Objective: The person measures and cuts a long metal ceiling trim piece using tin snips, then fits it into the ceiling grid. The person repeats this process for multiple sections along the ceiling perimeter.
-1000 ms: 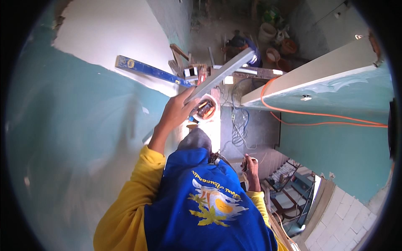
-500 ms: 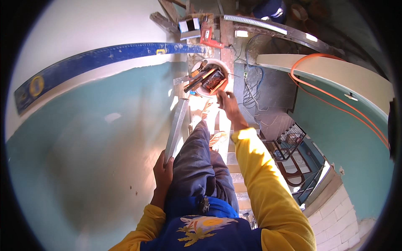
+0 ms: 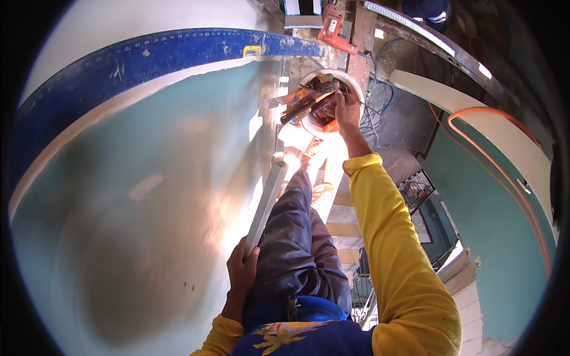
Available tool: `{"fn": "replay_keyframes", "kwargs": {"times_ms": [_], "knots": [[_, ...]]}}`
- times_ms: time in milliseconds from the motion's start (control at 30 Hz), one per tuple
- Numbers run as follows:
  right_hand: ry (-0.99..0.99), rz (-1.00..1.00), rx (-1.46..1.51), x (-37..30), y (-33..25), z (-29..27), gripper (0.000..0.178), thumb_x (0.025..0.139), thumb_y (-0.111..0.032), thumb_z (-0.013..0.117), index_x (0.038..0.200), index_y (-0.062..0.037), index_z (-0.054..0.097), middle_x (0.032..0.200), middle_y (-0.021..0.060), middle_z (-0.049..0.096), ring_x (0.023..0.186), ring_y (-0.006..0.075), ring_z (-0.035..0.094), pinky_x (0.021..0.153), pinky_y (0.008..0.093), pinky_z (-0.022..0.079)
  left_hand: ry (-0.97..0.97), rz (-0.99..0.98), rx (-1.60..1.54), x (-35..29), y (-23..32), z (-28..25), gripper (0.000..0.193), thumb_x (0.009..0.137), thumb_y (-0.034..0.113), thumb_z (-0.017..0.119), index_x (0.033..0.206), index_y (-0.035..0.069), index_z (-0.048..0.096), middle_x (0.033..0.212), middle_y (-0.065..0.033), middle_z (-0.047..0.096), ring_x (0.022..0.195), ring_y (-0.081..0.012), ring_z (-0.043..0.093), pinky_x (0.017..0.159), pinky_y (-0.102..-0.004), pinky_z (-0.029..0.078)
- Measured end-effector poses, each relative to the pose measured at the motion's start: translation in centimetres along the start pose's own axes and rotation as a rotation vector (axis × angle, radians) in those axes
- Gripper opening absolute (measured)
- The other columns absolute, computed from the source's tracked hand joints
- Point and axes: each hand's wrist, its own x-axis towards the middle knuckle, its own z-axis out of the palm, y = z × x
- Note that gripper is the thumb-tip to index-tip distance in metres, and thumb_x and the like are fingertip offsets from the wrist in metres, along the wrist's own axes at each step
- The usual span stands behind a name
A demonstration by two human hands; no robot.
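My left hand point(image 3: 242, 268) is wrapped round the lower end of a long grey metal bar point(image 3: 268, 200), which slants up beside my left leg, next to the wall. My right hand point(image 3: 348, 111) reaches into a round whitish bucket point(image 3: 354, 82) at the far middle. Its fingers are curled together over the tools, and what lies between them is hidden. Several hand tools fill the bucket, among them a dark-handled one point(image 3: 301, 110) that sticks out over the left rim. An orange thing point(image 3: 331, 126) lies at the bucket's near side.
A red power drill point(image 3: 333, 29) rests on planks beyond the bucket. A long blue level point(image 3: 178, 52) runs along the wall's ledge at left. Cables point(image 3: 373, 121) lie right of the bucket. An orange hose point(image 3: 493, 148) hangs at right. Steps point(image 3: 344, 229) descend beside my legs.
My right hand has moved from the bucket's near edge in over the tools. The view has shifted, so the bucket now appears nearer. My left hand still holds the bar.
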Motion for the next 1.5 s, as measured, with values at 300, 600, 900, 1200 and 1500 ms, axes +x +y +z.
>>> {"fn": "replay_keyframes", "kwargs": {"times_ms": [300,600,900,1200,1500], "knots": [[-0.107,0.813,1.037,0.2,-9.8,6.8,0.085,0.098,-0.082,0.048,0.135,-0.0058,0.054,0.153,0.0335,0.041,0.136,0.0543,0.046,0.112,0.0778,0.035,0.010,-0.159,-0.026,-0.7,-0.7,-0.1,0.047,0.100,0.016,0.073,0.139,-0.007,0.062,0.126,-0.0291,0.073,0.115,-0.0394,0.073,0.101,-0.0449,0.056],[-0.491,0.644,1.125,-2.0,-4.9,3.8,0.048,0.093,-0.049,0.062,0.131,-0.0207,0.056,0.145,0.0264,0.046,0.135,0.0500,0.046,0.113,0.0736,0.038,0.019,-0.080,-0.026,0.0,0.2,-0.1,0.047,0.100,0.016,0.073,0.140,-0.008,0.061,0.126,-0.0293,0.072,0.116,-0.0408,0.072,0.102,-0.0453,0.055],[-0.651,0.299,0.847,-16.3,-4.1,-1.8,0.058,0.090,-0.031,0.067,0.142,-0.0080,0.057,0.137,0.0208,0.062,0.121,0.0394,0.063,0.104,0.0551,0.050,0.034,0.069,-0.094,-0.1,2.4,-1.0,0.042,0.102,0.014,0.070,0.139,-0.005,0.062,0.121,-0.0256,0.074,0.110,-0.0353,0.074,0.097,-0.0420,0.056],[-0.210,-0.363,0.089,-42.2,-2.7,-13.0,0.084,0.090,0.004,0.068,0.159,-0.0109,0.023,0.116,0.0129,0.060,0.100,0.0223,0.064,0.092,0.0403,0.055,0.030,0.537,-0.284,1.9,4.8,-0.9,0.043,0.105,0.016,0.069,0.142,0.000,0.057,0.096,-0.0018,0.068,0.075,-0.0085,0.060,0.068,-0.0272,0.052],[0.021,-0.510,0.118,-71.4,-0.2,-23.7,0.049,0.098,-0.020,0.077,0.137,-0.0030,0.053,0.104,0.0031,0.057,0.098,0.0132,0.055,0.093,0.0327,0.048,-0.573,0.588,-1.069,-7.2,25.3,-5.5,0.036,0.111,0.029,0.061,0.140,0.012,0.050,0.097,-0.0099,0.067,0.075,-0.0198,0.067,0.062,-0.0371,0.057]]}}
